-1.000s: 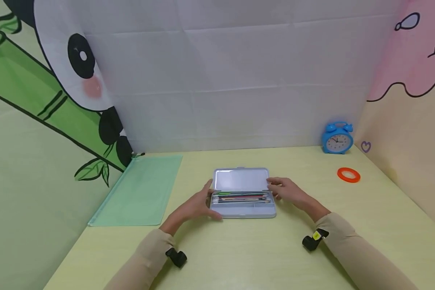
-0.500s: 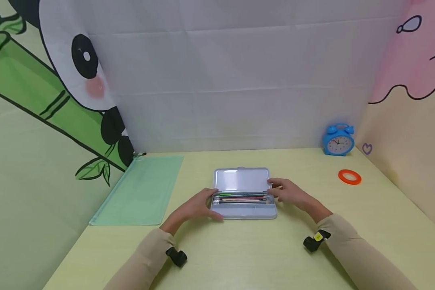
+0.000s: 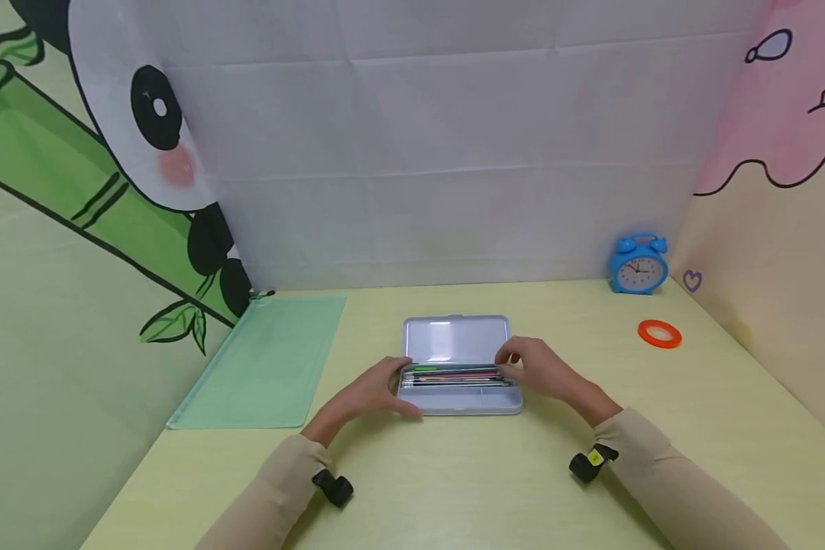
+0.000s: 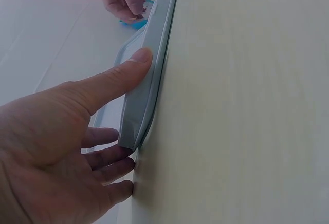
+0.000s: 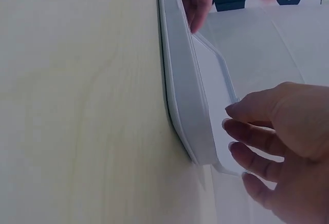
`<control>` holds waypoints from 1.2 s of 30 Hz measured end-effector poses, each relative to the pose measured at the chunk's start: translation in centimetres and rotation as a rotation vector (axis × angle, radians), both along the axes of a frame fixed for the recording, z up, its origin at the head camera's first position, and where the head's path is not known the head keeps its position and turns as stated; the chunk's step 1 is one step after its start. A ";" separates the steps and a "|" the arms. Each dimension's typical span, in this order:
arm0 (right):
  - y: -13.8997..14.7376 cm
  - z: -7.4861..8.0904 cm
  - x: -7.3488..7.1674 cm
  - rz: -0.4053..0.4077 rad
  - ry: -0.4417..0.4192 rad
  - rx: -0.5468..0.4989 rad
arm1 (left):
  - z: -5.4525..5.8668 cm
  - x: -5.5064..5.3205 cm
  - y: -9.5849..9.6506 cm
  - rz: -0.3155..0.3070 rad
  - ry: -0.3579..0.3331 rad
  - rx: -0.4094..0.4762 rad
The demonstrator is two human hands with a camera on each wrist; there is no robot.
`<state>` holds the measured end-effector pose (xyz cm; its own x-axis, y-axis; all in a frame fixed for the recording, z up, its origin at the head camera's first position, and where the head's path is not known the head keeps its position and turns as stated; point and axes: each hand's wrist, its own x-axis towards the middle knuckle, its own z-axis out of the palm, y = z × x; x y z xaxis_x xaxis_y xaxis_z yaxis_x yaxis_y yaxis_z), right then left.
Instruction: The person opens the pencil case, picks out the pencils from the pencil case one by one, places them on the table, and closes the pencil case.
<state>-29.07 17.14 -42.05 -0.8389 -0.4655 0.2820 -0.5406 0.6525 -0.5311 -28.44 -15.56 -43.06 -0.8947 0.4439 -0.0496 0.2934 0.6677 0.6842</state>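
A white pencil case (image 3: 440, 399) lies on the table with its lid (image 3: 454, 339) raised at the back. Several pencils (image 3: 457, 377) lie lengthwise in the rear part of its tray. My left hand (image 3: 373, 392) grips the case's left end, thumb along the front edge and fingers at the side and back. In the left wrist view, the thumb presses the case's outer wall (image 4: 149, 80). My right hand (image 3: 539, 368) is over the right end, loosely curled fingertips close over the pencil ends. No object shows between these fingers (image 5: 257, 136) in the right wrist view.
A green translucent folder (image 3: 261, 367) lies flat at the left of the table. At the back right stands a blue alarm clock (image 3: 638, 267), with an orange ring (image 3: 660, 334) in front of it. A white cloth wall (image 3: 440, 168) closes off the back.
My right hand has moved left from the case's right edge to over the pencil ends. My left index finger has come down from the lid's side to the hinge; the case stays put.
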 end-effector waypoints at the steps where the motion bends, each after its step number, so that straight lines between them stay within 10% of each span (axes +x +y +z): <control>1: -0.2 0.0 0.1 0.020 0.018 0.011 | 0.0 0.0 0.0 -0.001 -0.001 0.003; 36: -5.2 0.3 -0.8 0.103 0.280 0.378 | 0.2 0.1 0.0 0.002 0.011 -0.037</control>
